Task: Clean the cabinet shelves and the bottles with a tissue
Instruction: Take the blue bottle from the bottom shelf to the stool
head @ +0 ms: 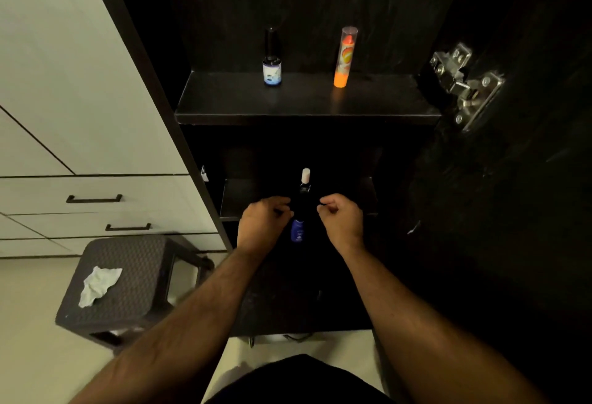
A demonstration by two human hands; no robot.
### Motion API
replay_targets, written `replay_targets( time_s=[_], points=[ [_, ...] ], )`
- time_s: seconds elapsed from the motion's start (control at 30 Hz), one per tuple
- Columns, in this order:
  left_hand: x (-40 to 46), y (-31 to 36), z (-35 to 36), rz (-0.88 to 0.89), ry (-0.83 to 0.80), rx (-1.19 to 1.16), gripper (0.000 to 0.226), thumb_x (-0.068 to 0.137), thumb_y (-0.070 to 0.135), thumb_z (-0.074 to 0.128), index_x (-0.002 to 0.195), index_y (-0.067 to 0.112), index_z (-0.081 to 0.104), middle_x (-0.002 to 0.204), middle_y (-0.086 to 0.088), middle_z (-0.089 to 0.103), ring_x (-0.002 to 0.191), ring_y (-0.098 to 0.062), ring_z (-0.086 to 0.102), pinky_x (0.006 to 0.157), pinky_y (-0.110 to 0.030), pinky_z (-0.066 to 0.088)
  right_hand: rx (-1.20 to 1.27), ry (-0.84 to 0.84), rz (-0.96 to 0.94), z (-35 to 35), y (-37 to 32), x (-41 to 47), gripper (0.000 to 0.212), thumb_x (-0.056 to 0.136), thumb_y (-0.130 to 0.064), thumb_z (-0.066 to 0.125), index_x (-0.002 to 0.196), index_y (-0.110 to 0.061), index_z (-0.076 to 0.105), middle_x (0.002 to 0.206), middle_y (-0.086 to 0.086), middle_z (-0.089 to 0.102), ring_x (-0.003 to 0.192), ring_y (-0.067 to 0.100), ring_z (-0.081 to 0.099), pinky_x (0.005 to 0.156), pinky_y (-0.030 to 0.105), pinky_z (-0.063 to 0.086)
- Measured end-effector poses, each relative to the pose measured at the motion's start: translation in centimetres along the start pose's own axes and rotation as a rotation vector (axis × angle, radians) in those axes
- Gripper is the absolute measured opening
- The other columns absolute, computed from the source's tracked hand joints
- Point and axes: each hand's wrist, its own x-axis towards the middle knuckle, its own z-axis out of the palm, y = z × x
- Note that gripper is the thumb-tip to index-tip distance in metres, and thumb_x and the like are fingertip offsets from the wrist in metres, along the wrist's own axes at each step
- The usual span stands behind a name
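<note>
Four bottles (272,70), one tissue (99,285), one stool (134,291), two hands (262,224).

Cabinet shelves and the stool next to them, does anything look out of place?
Only the tissue: it lies crumpled on the stool while both hands reach empty toward the dark bottle. All bottles stand upright.

A home interior is indicated: a dark wooden cabinet (307,96) with 2 visible shelves is set beside pale flat-fronted drawers with black bar handles (94,198), and a brown woven-pattern plastic stool (134,278) is placed on cream floor tiles (38,339).
</note>
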Motion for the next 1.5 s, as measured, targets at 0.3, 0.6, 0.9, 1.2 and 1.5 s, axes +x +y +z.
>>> replay_targets(
  time_s=[0.3, 0.6, 0.9, 1.2, 1.5],
  points=[
    [-4.6, -1.4, 0.1, -0.022, -0.07, 0.009, 0.03, 0.087, 0.022, 0.07, 0.117, 0.019, 0.068, 0.102, 0.004, 0.073, 0.094, -0.011, 0.068, 0.086, -0.032, 0.055, -0.012, -0.023, 0.025, 0.8, 2.5, -4.5, 0.012, 0.087, -0.01, 0.069, 0.098, -0.015, 0.071, 0.084, -0.009, 0.067, 0.078, 0.003, 0.063, 0.067, 0.007, 0.044],
    [-9.3, -5.1, -1.1, -0.071, -0.179, 0.079, 0.031, 0.09, 0.028, 0.065, 0.12, 0.021, 0.064, 0.107, 0.004, 0.071, 0.094, -0.012, 0.066, 0.083, -0.032, 0.055, -0.057, -0.033, 0.16, 2.4, 5.5, -9.5, 0.015, 0.083, -0.012, 0.073, 0.084, -0.026, 0.069, 0.073, -0.008, 0.067, 0.074, 0.013, 0.067, 0.077, 0.029, 0.055],
    [-11.2, -9.3, -1.4, -0.075, -0.293, 0.099, 0.033, 0.091, 0.025, 0.063, 0.123, 0.02, 0.06, 0.109, 0.001, 0.068, 0.095, -0.016, 0.065, 0.08, -0.025, 0.049, -0.114, 0.007, 0.231, 5.4, 9.0, -14.1, 0.01, 0.076, -0.014, 0.074, 0.084, -0.021, 0.073, 0.069, -0.006, 0.066, 0.073, 0.024, 0.068, 0.076, 0.046, 0.057],
    [-10.0, -13.7, 2.9, -0.123, -0.375, 0.024, 0.039, 0.091, 0.024, 0.063, 0.129, 0.018, 0.054, 0.112, -0.001, 0.065, 0.085, -0.005, 0.058, 0.077, -0.023, 0.05, -0.097, -0.038, 0.241, 7.6, 14.7, -11.5, 0.022, 0.078, -0.023, 0.068, 0.098, -0.016, 0.072, 0.086, 0.007, 0.073, 0.081, 0.025, 0.071, 0.07, 0.053, 0.058],
    [-2.5, -15.5, 11.3, -0.27, -0.235, -0.246, 0.048, 0.09, 0.017, 0.065, 0.136, 0.018, 0.05, 0.136, 0.0, 0.054, 0.121, -0.011, 0.052, 0.101, -0.028, 0.045, 0.039, -0.062, 0.193, 8.7, 18.3, -2.6, 0.027, 0.088, -0.015, 0.07, 0.114, -0.018, 0.064, 0.102, 0.001, 0.069, 0.09, 0.018, 0.069, 0.074, 0.039, 0.06]
  ],
)
